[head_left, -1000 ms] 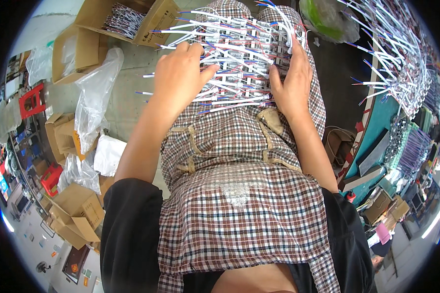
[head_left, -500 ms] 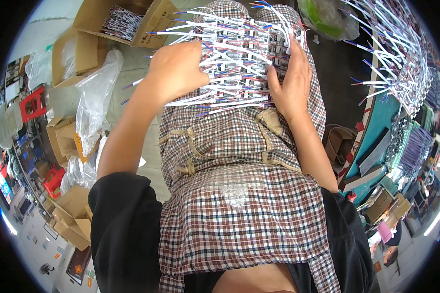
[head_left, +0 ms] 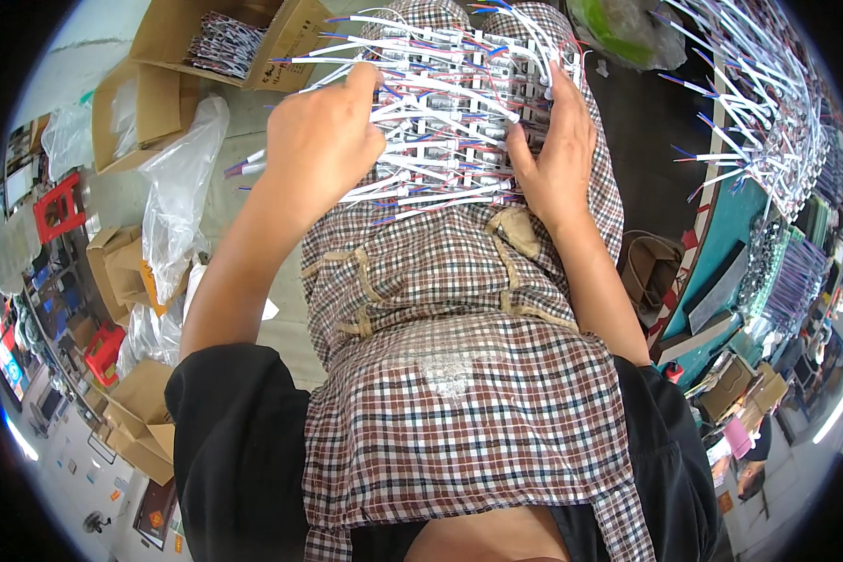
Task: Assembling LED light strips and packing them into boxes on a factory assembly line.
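A sheet of several rows of small modules with white wire leads point(head_left: 440, 89) lies across my lap on a checked apron point(head_left: 468, 421). The leads end in bare-looking red, blue and white strands. At its left edge my left hand point(head_left: 323, 140) is closed on white leads; the fingertips are mostly hidden, and blue-tipped ends stick out to the left of it. Along the right edge rests my right hand point(head_left: 560, 155), fingers stretched forward and thumb apart, touching the leads.
A cardboard box point(head_left: 295, 51) of similar wired parts stands at far left. More boxes, plastic bags point(head_left: 173, 206) and a red stool point(head_left: 61, 201) are on that side. At right, a green-topped table point(head_left: 721, 220) bears a large pile of wired modules point(head_left: 777, 103). A brown bag point(head_left: 651, 267) sits below.
My left hand has shifted a little to the left, and its index finger is raised more over the leads. My right hand stays in place at the sheet's right edge.
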Motion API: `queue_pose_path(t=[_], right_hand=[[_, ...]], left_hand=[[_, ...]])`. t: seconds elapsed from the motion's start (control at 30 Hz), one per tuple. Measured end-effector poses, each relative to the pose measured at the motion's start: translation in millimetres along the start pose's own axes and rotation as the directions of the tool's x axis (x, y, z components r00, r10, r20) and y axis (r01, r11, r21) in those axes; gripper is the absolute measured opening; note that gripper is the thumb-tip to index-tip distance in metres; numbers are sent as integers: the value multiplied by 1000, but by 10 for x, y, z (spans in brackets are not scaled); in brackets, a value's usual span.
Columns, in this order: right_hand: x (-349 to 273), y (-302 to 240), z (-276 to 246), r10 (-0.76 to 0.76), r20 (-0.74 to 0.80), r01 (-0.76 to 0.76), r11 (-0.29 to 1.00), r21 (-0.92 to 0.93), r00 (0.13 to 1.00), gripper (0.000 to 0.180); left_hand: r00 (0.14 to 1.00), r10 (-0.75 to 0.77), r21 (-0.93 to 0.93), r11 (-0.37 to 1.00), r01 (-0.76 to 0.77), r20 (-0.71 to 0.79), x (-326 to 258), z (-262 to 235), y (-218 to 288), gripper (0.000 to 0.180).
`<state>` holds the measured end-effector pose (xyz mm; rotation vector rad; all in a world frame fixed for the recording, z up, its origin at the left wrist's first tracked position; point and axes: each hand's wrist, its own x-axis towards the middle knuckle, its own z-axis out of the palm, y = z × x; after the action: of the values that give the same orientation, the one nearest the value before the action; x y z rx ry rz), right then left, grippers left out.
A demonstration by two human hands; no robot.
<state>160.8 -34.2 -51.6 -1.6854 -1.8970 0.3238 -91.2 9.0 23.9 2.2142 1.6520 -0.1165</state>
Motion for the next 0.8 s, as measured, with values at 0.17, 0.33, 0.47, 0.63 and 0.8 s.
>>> queue_pose_path(t=[0.17,0.33,0.47,0.63,0.8], right_hand=[[-5,-1,3,-4,2,4,1000,5,1000,79],[7,14,5,-20,-9,20,1000,-9,1000,79],[14,-10,7,-9,-8,9,1000,5,1000,79],[24,12,5,-22,-18,22,1000,6,1000,79],[-7,-16,12,1,0,-1,1000,12,1000,79]], left_hand=[[987,79,-117,988,-96,-139,10,95,-134,34],[994,100,-126,986,-106,-47,-2,96,-113,34],[981,155,-29,987,-160,-119,20,135,-162,31],[949,238,85,971,-226,-206,-11,115,-58,28],[987,151,135,980,-144,-45,42,117,-10,21]])
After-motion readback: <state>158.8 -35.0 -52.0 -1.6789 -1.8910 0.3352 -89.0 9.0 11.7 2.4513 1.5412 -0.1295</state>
